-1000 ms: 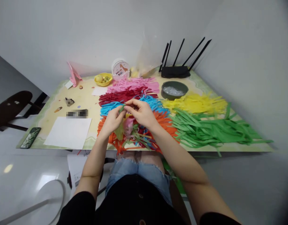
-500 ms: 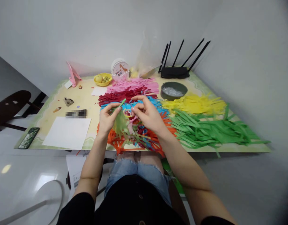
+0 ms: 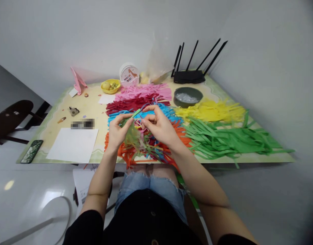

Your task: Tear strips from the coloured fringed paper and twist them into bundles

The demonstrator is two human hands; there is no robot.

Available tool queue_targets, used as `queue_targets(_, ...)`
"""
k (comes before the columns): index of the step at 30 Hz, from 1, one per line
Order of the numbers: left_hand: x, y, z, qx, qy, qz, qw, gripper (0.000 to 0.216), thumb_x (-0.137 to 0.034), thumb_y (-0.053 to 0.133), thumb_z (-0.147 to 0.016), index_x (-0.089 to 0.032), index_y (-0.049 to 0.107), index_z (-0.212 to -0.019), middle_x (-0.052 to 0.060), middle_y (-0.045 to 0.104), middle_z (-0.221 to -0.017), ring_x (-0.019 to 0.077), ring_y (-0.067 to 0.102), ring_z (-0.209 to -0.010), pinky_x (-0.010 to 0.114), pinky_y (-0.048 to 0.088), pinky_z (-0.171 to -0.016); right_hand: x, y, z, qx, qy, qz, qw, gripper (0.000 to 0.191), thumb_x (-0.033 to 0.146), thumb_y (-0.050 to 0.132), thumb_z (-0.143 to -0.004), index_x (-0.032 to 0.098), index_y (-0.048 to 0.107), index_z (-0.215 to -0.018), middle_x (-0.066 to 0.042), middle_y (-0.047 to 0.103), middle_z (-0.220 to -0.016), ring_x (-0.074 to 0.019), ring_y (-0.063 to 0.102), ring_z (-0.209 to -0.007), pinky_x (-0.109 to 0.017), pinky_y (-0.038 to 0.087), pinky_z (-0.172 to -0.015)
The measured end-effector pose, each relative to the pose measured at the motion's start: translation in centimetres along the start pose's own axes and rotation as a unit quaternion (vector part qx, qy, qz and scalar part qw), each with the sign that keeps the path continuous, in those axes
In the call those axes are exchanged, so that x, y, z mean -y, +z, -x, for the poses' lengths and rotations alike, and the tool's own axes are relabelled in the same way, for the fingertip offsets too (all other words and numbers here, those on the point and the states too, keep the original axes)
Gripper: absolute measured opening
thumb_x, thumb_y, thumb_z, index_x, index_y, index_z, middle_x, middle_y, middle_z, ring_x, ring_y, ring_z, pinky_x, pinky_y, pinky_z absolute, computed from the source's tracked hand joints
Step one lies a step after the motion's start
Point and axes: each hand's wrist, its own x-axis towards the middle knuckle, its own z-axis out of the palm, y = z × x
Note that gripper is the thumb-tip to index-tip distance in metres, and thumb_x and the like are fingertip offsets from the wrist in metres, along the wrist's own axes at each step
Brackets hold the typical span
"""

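Between thumb and fingers, my left hand (image 3: 117,132) pinches a light green tissue paper tassel (image 3: 132,135); its narrow rolled top (image 3: 136,113) points up toward the right. Close beside it, my right hand (image 3: 159,125) is closed at the fingertips on a thin strand (image 3: 140,116), partly hidden by the fingers. Loose multicoloured strips hang and lie tangled below both hands. Under them, blue fringed paper (image 3: 169,112) and orange fringed paper (image 3: 183,133) are spread on the table.
Dark red (image 3: 126,104), pink (image 3: 156,91), yellow (image 3: 212,110) and green fringe (image 3: 228,137) surround the work. Farther back stand a grey bowl (image 3: 177,102), a router (image 3: 189,77), a white tub (image 3: 129,73) and a yellow dish (image 3: 104,89). White paper (image 3: 72,145) and a phone (image 3: 31,151) lie left.
The green rolled top has moved slightly right, closer to my right hand's fingertips. Both hands keep their pinching grips, and the view has shifted slightly.
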Motion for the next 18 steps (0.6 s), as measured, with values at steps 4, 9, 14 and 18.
queue_targets(4,-0.3,0.0,0.1,0.012,0.076,-0.072,0.994,0.016,-0.034,0.07,-0.089,-0.023,0.078,-0.097,0.006,0.077,-0.097,0.0216,0.066,-0.093,0.037,0.048,-0.089,-0.1,-0.3,-0.4,0.006,0.007,-0.015,1.0,0.04,0.036,0.067,-0.082,0.023,0.047,-0.113,0.008,0.06,-0.064,-0.0116,0.06,-0.06,-0.025,0.048,-0.06)
queue_targets(9,-0.4,0.1,0.4,0.038,0.145,-0.17,0.974,0.014,-0.032,0.068,-0.091,-0.024,0.078,-0.098,0.005,0.076,-0.093,0.0216,0.061,-0.09,0.038,0.045,-0.086,-0.6,-1.0,-1.5,0.058,0.067,-0.035,0.995,0.046,0.05,0.076,-0.074,0.019,0.059,-0.103,0.004,0.063,-0.065,-0.0108,0.056,-0.051,-0.022,0.041,-0.046)
queue_targets(14,0.5,0.0,0.0,0.049,0.12,-0.234,0.964,0.013,-0.03,0.071,-0.089,-0.025,0.079,-0.096,0.006,0.075,-0.093,0.0241,0.059,-0.092,0.039,0.042,-0.086,1.1,-1.8,-3.5,0.001,-0.038,0.075,0.996,0.034,0.049,0.079,-0.075,0.018,0.065,-0.077,0.002,0.064,-0.063,-0.0078,0.053,-0.047,-0.022,0.039,-0.042)
queue_targets(18,2.1,-1.0,-1.9,0.072,0.077,-0.253,0.962,0.012,-0.024,0.069,-0.088,-0.022,0.079,-0.094,0.005,0.076,-0.097,0.0226,0.062,-0.094,0.039,0.043,-0.092,7.2,-2.8,-6.2,-0.069,-0.115,0.003,0.991,0.022,0.04,0.072,-0.087,0.022,0.058,-0.088,0.006,0.068,-0.068,-0.0062,0.062,-0.053,-0.019,0.043,-0.045)
